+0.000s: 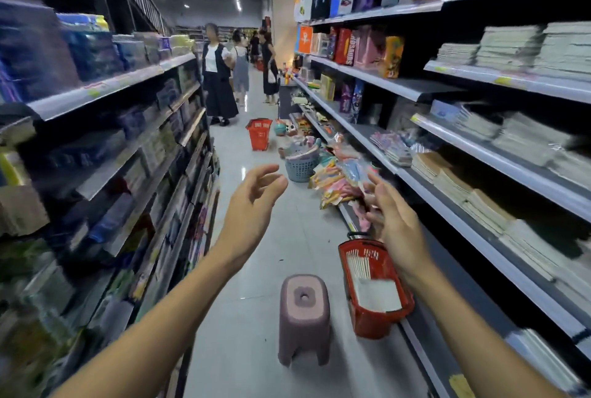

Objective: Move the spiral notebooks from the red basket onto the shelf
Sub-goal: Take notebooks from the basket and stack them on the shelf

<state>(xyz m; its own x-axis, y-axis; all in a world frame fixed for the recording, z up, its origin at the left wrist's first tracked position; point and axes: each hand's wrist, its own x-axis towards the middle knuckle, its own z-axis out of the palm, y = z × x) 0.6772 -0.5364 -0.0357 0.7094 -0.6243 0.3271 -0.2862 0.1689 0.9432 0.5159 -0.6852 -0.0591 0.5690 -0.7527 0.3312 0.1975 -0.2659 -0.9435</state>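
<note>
Spiral notebooks (374, 285): a white stack lying in the red basket (396, 308), pale spines showing at the far end. Long axis of stack and basket runs along the aisle, away from the wearer. None lifted yet.

Red basket: on the floor, hard against the foot of the right-hand shelf (479, 237), black handle at its far end.

Right hand (395, 224): above the far end of the basket, fingers loosely spread, its grip holding nothing. The notebooks lie below and slightly nearer the wearer than this hand; it is judged the nearer of the two.

Left hand (252, 202): raised over the aisle left of the basket, well apart from it, fingers relaxed and curved, grip empty.

Stool (303, 311): mauve plastic, standing just left of the basket.

Shelf: tiers beside and above the basket carry flat stacks of pale notebooks or pads; blur hides their binding.

Beyond the basket: loose coloured packets, a grey basket (300, 167), a second red basket (259, 133), shoppers at the aisle's far end. Glossy pale tile floor; a stocked shelf stands opposite.
</note>
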